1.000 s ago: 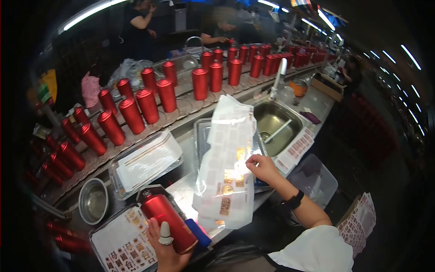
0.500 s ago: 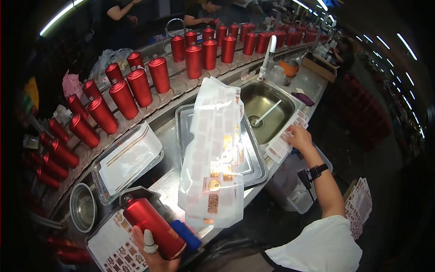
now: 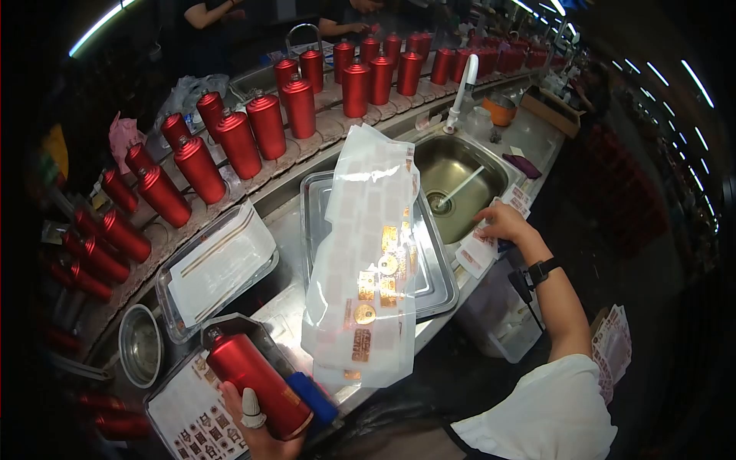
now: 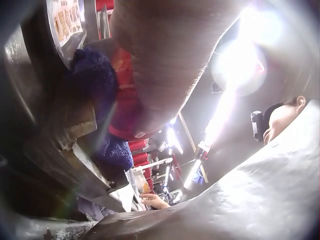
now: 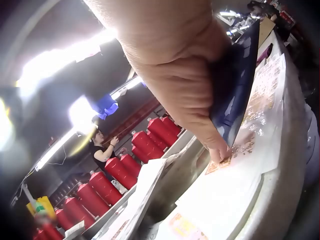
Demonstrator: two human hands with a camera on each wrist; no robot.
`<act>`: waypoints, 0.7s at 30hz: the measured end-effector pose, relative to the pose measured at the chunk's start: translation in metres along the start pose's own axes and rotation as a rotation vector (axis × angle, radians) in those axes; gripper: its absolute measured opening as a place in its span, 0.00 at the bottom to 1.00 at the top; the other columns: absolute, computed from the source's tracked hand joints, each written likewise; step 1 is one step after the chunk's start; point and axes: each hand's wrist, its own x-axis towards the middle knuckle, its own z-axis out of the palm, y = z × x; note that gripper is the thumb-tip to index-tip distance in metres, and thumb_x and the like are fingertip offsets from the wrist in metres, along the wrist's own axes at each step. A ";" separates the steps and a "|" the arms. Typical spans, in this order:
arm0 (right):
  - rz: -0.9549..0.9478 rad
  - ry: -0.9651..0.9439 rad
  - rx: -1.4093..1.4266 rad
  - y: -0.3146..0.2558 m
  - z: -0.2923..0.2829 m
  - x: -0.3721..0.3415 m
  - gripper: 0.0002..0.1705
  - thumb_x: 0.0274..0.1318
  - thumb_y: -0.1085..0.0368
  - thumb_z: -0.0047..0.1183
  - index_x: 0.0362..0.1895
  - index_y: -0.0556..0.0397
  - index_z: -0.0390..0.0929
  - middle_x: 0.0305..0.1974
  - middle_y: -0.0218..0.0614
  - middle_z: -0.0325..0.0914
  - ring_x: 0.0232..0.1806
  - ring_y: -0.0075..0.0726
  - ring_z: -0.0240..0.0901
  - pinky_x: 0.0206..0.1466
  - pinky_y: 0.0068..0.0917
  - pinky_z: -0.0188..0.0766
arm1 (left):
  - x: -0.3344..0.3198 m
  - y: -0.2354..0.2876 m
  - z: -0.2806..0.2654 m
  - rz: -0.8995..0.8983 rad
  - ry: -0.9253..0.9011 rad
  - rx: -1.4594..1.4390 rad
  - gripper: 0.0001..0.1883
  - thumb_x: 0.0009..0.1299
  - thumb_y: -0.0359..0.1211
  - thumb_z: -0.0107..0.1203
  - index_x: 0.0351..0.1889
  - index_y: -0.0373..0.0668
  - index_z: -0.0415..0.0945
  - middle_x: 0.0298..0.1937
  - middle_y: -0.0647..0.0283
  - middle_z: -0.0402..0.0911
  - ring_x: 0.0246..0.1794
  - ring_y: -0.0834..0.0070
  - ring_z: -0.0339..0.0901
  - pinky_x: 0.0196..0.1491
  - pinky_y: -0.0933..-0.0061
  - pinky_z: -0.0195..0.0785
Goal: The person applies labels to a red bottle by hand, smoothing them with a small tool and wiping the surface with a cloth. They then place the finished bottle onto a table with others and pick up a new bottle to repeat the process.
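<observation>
Head view looks down; wrist views peer up past hands.

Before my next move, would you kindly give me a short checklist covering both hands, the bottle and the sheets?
1. Left hand supporting the red bottle: ok.
2. White finger cover on that hand: ok.
3. Right hand at the printed sheet beside the sink: ok.
4. Printed piece peeled free: cannot tell; the fingers hide it.
5. Large translucent sheet lying across the tray: ok.
6. Bottle's far side clean: cannot tell; it is out of view.
</observation>
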 end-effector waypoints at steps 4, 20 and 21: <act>-0.061 -0.079 -0.040 0.005 0.006 0.012 0.19 0.41 0.55 0.71 0.43 0.33 0.88 0.42 0.40 0.80 0.46 0.45 0.80 0.51 0.37 0.75 | -0.001 0.002 -0.006 -0.020 -0.059 -0.006 0.54 0.53 0.32 0.76 0.76 0.41 0.53 0.76 0.34 0.52 0.75 0.35 0.51 0.74 0.40 0.42; 0.035 0.045 -0.053 -0.020 0.035 0.113 0.13 0.38 0.56 0.67 0.33 0.43 0.89 0.37 0.40 0.86 0.40 0.48 0.83 0.46 0.42 0.79 | -0.011 -0.001 -0.005 -0.058 -0.054 0.014 0.54 0.54 0.37 0.75 0.76 0.39 0.53 0.75 0.34 0.53 0.75 0.33 0.51 0.73 0.38 0.46; 0.070 0.032 -0.069 -0.026 0.036 0.120 0.14 0.38 0.57 0.66 0.34 0.43 0.89 0.37 0.40 0.86 0.40 0.48 0.83 0.47 0.42 0.79 | -0.012 -0.001 -0.006 -0.059 -0.051 0.019 0.54 0.54 0.38 0.75 0.76 0.39 0.53 0.75 0.33 0.53 0.74 0.33 0.52 0.73 0.38 0.46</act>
